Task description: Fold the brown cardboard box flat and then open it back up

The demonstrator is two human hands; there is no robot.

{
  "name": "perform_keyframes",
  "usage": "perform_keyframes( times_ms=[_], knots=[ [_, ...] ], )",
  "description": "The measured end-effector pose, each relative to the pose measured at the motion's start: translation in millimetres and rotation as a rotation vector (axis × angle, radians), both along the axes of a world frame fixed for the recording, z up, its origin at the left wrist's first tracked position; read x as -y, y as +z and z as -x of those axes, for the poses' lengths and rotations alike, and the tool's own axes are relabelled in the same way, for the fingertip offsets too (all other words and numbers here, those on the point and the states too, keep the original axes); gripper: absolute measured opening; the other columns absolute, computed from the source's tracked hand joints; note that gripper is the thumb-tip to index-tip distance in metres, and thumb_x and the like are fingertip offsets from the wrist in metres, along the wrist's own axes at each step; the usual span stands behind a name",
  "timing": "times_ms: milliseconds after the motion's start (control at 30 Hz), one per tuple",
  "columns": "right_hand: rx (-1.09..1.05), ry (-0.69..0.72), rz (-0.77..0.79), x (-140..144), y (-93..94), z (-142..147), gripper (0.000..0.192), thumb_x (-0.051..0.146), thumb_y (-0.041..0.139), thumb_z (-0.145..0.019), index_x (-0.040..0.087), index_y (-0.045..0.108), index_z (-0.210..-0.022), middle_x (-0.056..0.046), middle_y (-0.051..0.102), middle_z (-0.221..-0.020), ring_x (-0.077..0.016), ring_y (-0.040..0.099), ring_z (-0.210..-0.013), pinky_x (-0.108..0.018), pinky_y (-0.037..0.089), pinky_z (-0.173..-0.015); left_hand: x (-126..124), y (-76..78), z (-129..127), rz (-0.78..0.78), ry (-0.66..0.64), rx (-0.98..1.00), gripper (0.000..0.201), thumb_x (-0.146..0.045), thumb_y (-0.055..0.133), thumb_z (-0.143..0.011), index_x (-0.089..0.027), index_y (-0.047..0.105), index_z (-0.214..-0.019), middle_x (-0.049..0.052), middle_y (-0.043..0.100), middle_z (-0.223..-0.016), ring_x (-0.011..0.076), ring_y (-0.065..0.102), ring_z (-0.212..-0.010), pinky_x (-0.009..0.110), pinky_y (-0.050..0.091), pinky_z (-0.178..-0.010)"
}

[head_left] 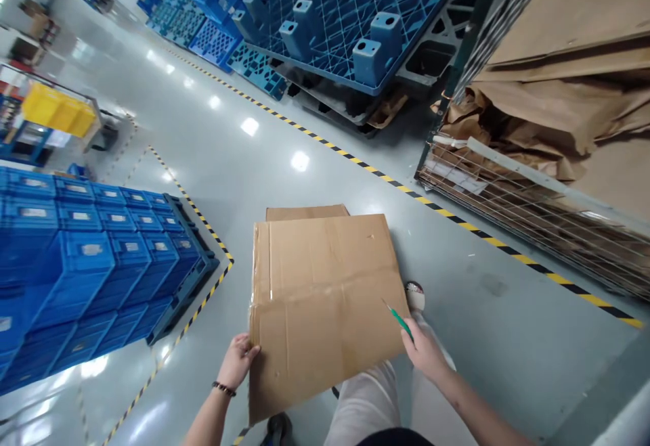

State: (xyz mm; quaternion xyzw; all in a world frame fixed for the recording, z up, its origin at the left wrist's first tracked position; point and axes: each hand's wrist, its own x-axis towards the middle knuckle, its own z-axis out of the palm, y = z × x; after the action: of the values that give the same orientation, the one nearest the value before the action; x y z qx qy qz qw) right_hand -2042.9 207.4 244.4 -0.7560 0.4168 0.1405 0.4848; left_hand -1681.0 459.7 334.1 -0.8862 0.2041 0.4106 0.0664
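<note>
A flattened cardboard box (330,290) spreads out in front of my legs, with fold lines across it and another flap showing beyond its far edge. At its left edge my left hand (240,359) is closed, thumb on top and fingers at the border. My right hand (424,348), by the right edge, has its fingers wrapped round a green utility knife (400,321). The knife's thin tip points up and left over the cardboard. Whether the right hand also touches the cardboard I cannot tell.
Stacked blue crates (91,250) stand on a pallet at left. Blue plastic pallets (335,33) lie at the top. To the right, a wire cage (528,202) holds brown cardboard and paper. Yellow-black tape (355,160) crosses the grey floor (203,141).
</note>
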Motion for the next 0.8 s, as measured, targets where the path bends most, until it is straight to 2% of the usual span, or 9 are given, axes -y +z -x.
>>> perform_keyframes(
  times_ms=[100,200,267,367,467,567,667,800],
  knots=[
    [0.062,0.133,0.054,2,-11.6,-19,0.037,0.031,0.025,-0.087,0.014,0.055,-0.103,-0.012,0.067,-0.088,-0.0221,0.064,-0.083,-0.032,0.049,-0.069,11,-22.9,4,-0.009,0.027,0.009,0.019,-0.020,0.047,-0.074,-0.019,0.051,-0.056,0.007,0.063,-0.077,0.0245,0.052,-0.100,0.036,0.041,-0.089],
    [0.152,0.309,0.102,16,-24.6,-49,0.039,0.027,0.023,-0.089,0.014,0.053,-0.110,-0.012,0.064,-0.105,-0.0199,0.061,-0.095,-0.032,0.048,-0.079,17,-52.7,18,0.000,0.069,-0.008,0.015,-0.013,0.051,-0.074,-0.015,0.053,-0.060,0.006,0.063,-0.084,0.0199,0.053,-0.100,0.036,0.040,-0.090],
    [0.213,0.435,0.133,27,-34.3,-80,0.037,0.026,0.025,-0.089,0.015,0.052,-0.112,-0.011,0.064,-0.107,-0.0193,0.061,-0.095,-0.032,0.048,-0.077,14,-72.5,34,0.013,0.090,-0.025,0.012,-0.015,0.057,-0.075,-0.013,0.054,-0.064,0.005,0.062,-0.089,0.0177,0.053,-0.099,0.037,0.040,-0.089],
    [0.297,0.627,0.174,33,-48.1,-138,0.033,0.025,0.028,-0.089,0.017,0.056,-0.105,-0.009,0.065,-0.100,-0.0206,0.061,-0.088,-0.032,0.046,-0.072,-2,-94.8,68,0.025,0.104,-0.058,0.014,-0.022,0.059,-0.078,-0.013,0.056,-0.068,0.003,0.061,-0.086,0.0169,0.054,-0.096,0.038,0.041,-0.087],
    [0.373,0.816,0.190,22,-60.2,-190,0.028,0.022,0.032,-0.090,0.018,0.059,-0.098,-0.008,0.065,-0.087,-0.0203,0.059,-0.082,-0.030,0.042,-0.069,-23,-104.3,97,0.038,0.116,-0.079,0.013,-0.018,0.060,-0.076,-0.013,0.055,-0.066,0.003,0.060,-0.085,0.0179,0.052,-0.099,0.038,0.040,-0.088],
    [0.427,0.967,0.183,-4,-71.5,-221,0.027,0.020,0.034,-0.090,0.018,0.060,-0.099,-0.006,0.062,-0.079,-0.0177,0.057,-0.077,-0.027,0.038,-0.067,-40,-107.5,105,0.069,0.134,-0.096,0.011,-0.010,0.059,-0.072,-0.013,0.054,-0.063,0.003,0.060,-0.081,0.0192,0.050,-0.102,0.038,0.039,-0.089],
    [0.462,1.061,0.172,-33,-80.4,-231,0.030,0.018,0.032,-0.091,0.017,0.059,-0.102,-0.007,0.062,-0.082,-0.0164,0.056,-0.076,-0.026,0.037,-0.066,-51,-111.5,100,0.111,0.157,-0.109,0.013,-0.005,0.056,-0.066,-0.015,0.052,-0.058,0.005,0.059,-0.074,0.0195,0.050,-0.099,0.036,0.039,-0.088],
    [0.474,1.113,0.187,-61,-89.0,-229,0.031,0.018,0.030,-0.092,0.016,0.059,-0.104,-0.008,0.062,-0.083,-0.0165,0.056,-0.074,-0.026,0.037,-0.065,-62,-116.9,98,0.166,0.172,-0.112,0.014,-0.005,0.053,-0.063,-0.017,0.052,-0.056,0.008,0.060,-0.072,0.0208,0.050,-0.097,0.035,0.041,-0.089]
  ],
)
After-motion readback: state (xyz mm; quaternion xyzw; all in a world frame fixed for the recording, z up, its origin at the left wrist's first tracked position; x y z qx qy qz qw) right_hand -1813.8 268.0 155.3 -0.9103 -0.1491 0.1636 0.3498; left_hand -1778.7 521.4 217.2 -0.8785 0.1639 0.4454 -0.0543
